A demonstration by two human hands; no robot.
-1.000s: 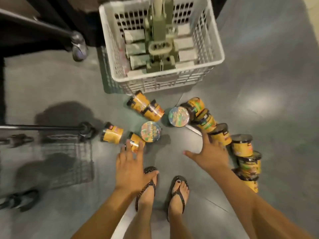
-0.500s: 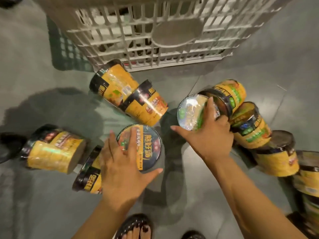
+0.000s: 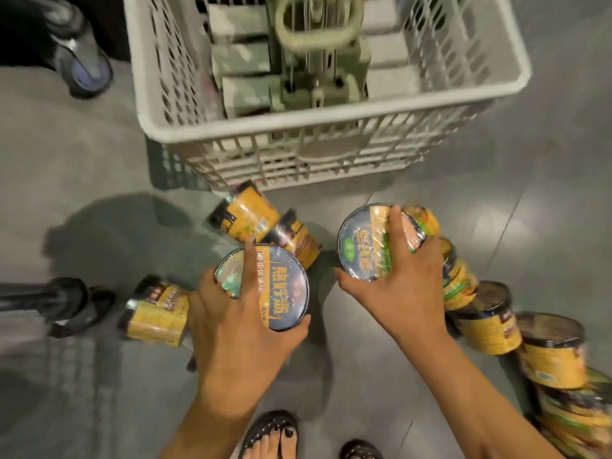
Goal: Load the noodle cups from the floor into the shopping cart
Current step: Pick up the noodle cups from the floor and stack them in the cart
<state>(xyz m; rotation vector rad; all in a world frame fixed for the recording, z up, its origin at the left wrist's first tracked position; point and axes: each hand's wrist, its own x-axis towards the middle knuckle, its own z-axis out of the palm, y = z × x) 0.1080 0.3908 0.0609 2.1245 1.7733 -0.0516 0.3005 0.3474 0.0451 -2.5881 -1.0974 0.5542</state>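
My left hand (image 3: 238,329) grips a yellow noodle cup with a dark blue lid (image 3: 284,289), fingers spread over the lid and thumb round its near rim. My right hand (image 3: 400,289) grips a second cup with a green-marked lid (image 3: 359,246) the same way. Other yellow cups lie on their sides on the grey floor: two (image 3: 245,215) just in front of the basket, one (image 3: 155,309) at the left, several (image 3: 486,323) in a row at the right. Of the shopping cart only a black wheel (image 3: 71,304) and a wire shadow show at the left edge.
A white plastic basket (image 3: 331,124) stands just beyond the cups and holds grey-green boxes and a green handled frame. Another cart wheel (image 3: 82,67) stands at the upper left. My sandalled feet (image 3: 271,435) are at the bottom middle.
Both hands have closed round the two lid-up cups and raised them a little off the floor. The camera has pulled back, so the basket's inside shows again.
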